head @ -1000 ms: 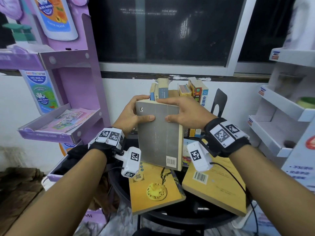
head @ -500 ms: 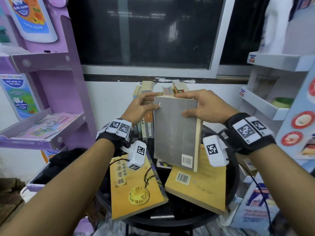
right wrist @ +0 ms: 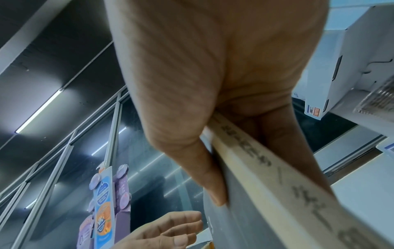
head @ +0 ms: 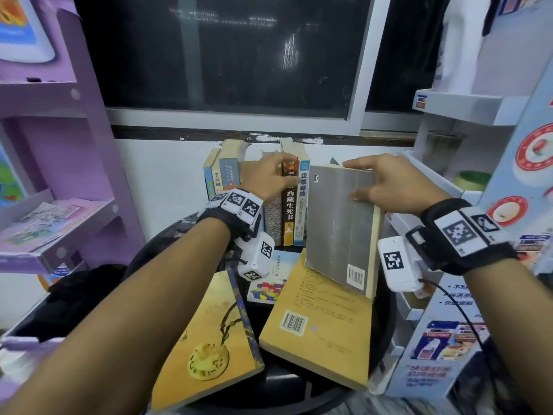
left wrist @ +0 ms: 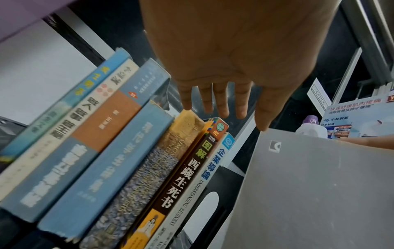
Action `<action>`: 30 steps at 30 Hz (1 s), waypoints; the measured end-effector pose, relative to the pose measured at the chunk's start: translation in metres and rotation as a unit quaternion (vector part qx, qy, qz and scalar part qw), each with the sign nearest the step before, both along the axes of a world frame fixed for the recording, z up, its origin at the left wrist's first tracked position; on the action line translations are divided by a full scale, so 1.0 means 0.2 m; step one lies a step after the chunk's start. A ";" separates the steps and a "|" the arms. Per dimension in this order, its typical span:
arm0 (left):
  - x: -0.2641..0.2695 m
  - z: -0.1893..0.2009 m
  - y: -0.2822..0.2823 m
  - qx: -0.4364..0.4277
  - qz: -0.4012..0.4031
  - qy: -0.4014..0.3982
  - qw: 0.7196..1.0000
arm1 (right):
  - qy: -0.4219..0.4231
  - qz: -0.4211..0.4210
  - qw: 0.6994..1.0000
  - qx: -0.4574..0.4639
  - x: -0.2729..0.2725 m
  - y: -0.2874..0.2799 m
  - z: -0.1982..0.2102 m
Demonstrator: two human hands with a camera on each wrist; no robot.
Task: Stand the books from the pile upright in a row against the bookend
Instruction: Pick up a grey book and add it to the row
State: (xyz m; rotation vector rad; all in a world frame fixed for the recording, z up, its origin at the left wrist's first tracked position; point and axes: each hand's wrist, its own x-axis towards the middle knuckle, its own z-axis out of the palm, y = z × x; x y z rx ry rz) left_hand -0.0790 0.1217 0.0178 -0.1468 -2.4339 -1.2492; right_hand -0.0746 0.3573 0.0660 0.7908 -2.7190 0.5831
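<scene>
Two hands work at a round black table (head: 383, 307). The right hand (head: 392, 187) holds a grey book (head: 341, 229) near its top edge, thumb on the grey cover and fingers behind it; in the right wrist view the thumb (right wrist: 204, 171) and the fingers pinch the book across its cream page edge. This book is lifted and tilted, at the right end of the row of upright books (head: 257, 193) at the far side of the table. Its cover shows a small white logo near the top and a barcode at the near corner.

The left hand (head: 269, 181) is loosely spread with almost straight fingers over the tops of the standing books and grips nothing; whether its fingertips (left wrist: 221, 111) touch the tops I cannot tell.

On the spines I can read "西藏生死书" with "02" above it, and "企業導論" with "UNDERSTANDING BUSINESS". A black bookend (left wrist: 221, 183) is just right of this last spine.

Some books remain flat on the near part of the table: a yellow book with a coin drawing (head: 209, 342), a tan book with a barcode (head: 320, 330), and a small colourful book (head: 269, 280) partly under them. On the far right, a box carries "小林製藥".
</scene>
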 end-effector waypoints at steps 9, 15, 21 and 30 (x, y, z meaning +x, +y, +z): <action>-0.19 0.04 -0.02 -0.076 0.103 0.039 0.991 | -0.004 -0.054 0.998 -0.044 -0.17 -0.06 -0.03; -0.32 0.07 -0.05 -0.141 0.068 0.025 0.987 | -0.002 -0.066 0.995 -0.074 -0.24 -0.14 -0.05; -0.42 0.06 -0.06 -0.214 0.038 0.003 0.976 | 0.007 -0.072 0.992 -0.100 -0.32 -0.25 -0.13; -0.43 0.01 -0.10 -0.306 0.033 0.045 0.950 | 0.016 -0.055 0.989 -0.136 -0.46 -0.44 -0.25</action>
